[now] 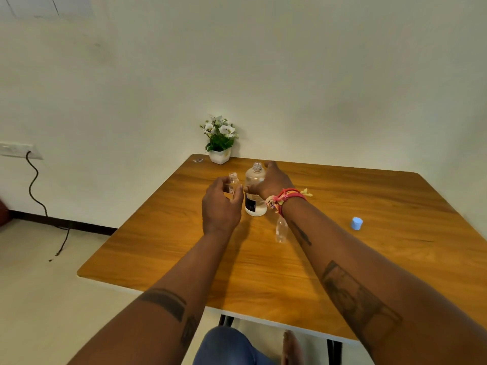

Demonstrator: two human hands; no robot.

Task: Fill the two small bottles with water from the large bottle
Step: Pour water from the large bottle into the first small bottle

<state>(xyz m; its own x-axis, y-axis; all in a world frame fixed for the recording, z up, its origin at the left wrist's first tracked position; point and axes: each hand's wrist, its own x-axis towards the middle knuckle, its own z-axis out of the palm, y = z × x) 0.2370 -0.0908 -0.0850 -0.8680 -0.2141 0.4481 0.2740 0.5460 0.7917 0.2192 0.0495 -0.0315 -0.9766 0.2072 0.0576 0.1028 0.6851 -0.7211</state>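
Near the middle of the frame, the left hand [220,204] curls its fingers around a small clear bottle [233,183], uncapped; only the bottle's neck and upper body show past the fingers, and whether its base touches the wooden table [355,196] cannot be told. Just to its right stands the large bottle [254,192], open at the top, clear, with a dark label low on its side. The right hand [272,181] wraps around it from the right, thumb across the front; the fingers behind the glass are hidden. A red and yellow thread band [286,197] circles that wrist. Below the wrist, the second small bottle [281,229] stands on the table, partly covered by the forearm and so transparent that its outline is faint; its mouth is out of sight. At right of centre a light blue cap [356,223] lies alone on the wood. A potted white-flowered plant [219,139] sits at the table's far edge against the wall.
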